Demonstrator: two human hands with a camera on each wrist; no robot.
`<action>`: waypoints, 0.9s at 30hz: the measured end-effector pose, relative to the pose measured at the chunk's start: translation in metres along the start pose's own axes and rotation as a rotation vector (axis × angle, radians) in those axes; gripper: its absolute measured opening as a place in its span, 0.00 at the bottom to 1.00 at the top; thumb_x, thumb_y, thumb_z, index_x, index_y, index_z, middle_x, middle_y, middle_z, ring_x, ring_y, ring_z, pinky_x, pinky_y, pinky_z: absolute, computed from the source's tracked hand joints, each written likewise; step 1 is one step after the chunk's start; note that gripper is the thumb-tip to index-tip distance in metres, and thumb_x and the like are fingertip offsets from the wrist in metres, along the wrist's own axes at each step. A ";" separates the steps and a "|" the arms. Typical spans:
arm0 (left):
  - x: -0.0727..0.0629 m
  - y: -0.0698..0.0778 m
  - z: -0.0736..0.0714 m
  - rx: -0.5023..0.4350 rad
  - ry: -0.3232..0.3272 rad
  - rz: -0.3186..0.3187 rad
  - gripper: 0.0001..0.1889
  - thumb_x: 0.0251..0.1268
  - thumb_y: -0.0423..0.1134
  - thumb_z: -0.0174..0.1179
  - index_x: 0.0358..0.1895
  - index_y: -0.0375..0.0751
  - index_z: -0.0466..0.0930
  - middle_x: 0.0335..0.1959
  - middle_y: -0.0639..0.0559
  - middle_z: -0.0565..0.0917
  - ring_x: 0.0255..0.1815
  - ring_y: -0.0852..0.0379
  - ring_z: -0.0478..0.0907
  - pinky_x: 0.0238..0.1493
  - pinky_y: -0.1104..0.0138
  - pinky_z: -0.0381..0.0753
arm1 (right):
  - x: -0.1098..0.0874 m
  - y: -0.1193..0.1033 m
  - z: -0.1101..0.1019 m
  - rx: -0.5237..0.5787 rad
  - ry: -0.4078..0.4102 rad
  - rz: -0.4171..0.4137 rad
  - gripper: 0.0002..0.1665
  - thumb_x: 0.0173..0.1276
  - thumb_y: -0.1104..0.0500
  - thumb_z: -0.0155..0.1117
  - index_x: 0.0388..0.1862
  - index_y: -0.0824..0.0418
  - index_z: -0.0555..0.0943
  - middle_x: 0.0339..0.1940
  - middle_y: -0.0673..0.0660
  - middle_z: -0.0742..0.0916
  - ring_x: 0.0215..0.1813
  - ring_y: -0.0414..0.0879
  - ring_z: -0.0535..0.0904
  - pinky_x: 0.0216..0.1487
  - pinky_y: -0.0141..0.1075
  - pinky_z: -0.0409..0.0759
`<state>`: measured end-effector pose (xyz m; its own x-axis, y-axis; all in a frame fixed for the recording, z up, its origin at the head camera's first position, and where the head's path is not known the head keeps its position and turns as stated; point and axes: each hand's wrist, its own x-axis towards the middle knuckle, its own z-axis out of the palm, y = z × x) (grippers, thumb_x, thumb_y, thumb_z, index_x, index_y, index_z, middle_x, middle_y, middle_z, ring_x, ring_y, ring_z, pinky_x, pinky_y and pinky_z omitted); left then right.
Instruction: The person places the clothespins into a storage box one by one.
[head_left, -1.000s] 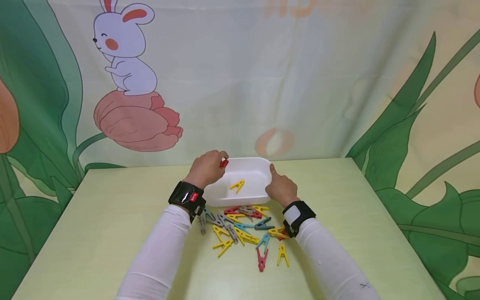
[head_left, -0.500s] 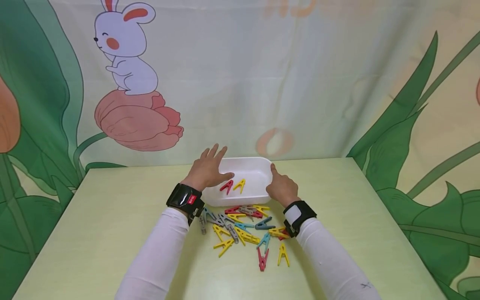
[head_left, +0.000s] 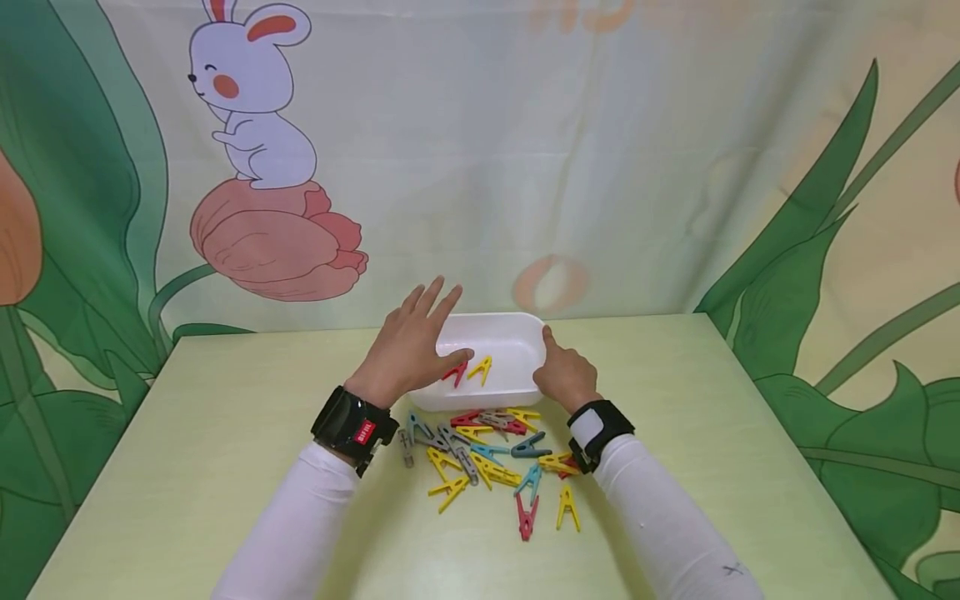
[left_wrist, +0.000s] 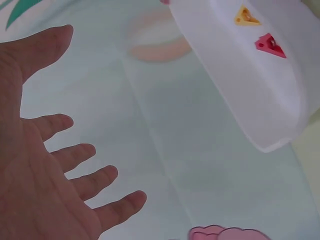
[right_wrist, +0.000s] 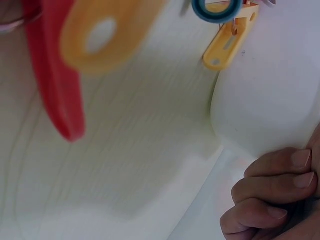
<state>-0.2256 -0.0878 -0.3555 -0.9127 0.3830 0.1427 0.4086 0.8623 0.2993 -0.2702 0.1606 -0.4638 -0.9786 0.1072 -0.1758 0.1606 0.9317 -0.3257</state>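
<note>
A white plastic tray (head_left: 506, 332) stands near the back of the table, holding a red clothespin (head_left: 459, 372) and a yellow clothespin (head_left: 480, 370). My left hand (head_left: 408, 350) hovers over the tray's left end with fingers spread and nothing in them; its thumb partly covers the red clothespin in the head view. Both clothespins show past the spread left hand (left_wrist: 55, 160) in the left wrist view. At the tray's right side, my right hand (head_left: 567, 377) grips the rim, index finger along it. The right wrist view shows its other fingers (right_wrist: 272, 187) curled against the tray wall.
In front of the tray lies a loose pile of yellow, red, blue and grey clothespins (head_left: 495, 477). A red one (head_left: 527, 518) and a yellow one (head_left: 567, 507) lie nearest the front right. Behind the table hangs a printed cloth (head_left: 450, 167).
My left hand let go of the red clothespin, which now lies in the tray beside the yellow one. Its fingers opened out, and the hand rose slightly. The right hand stayed at the tray.
</note>
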 end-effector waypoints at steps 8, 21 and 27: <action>-0.031 0.022 -0.014 0.055 0.115 0.148 0.47 0.66 0.56 0.69 0.83 0.46 0.56 0.85 0.41 0.54 0.85 0.37 0.52 0.77 0.38 0.61 | -0.005 -0.002 -0.004 -0.002 0.005 -0.007 0.49 0.71 0.57 0.60 0.87 0.51 0.50 0.21 0.57 0.78 0.22 0.48 0.72 0.24 0.37 0.64; -0.074 0.033 -0.001 0.138 0.129 0.246 0.47 0.64 0.57 0.70 0.82 0.50 0.59 0.84 0.44 0.58 0.84 0.39 0.55 0.79 0.40 0.60 | -0.006 -0.004 -0.005 -0.001 0.006 -0.005 0.50 0.71 0.56 0.61 0.87 0.51 0.50 0.22 0.57 0.78 0.23 0.49 0.72 0.26 0.37 0.64; -0.089 0.034 0.017 0.132 0.048 0.270 0.45 0.64 0.57 0.70 0.82 0.50 0.61 0.84 0.45 0.60 0.84 0.40 0.55 0.79 0.40 0.60 | -0.004 -0.001 -0.003 0.007 0.010 -0.025 0.50 0.71 0.57 0.61 0.87 0.51 0.51 0.21 0.57 0.78 0.21 0.48 0.71 0.24 0.37 0.63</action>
<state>-0.1310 -0.0871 -0.3744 -0.7684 0.5910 0.2455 0.6290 0.7681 0.1198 -0.2669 0.1604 -0.4604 -0.9836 0.0868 -0.1584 0.1364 0.9319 -0.3361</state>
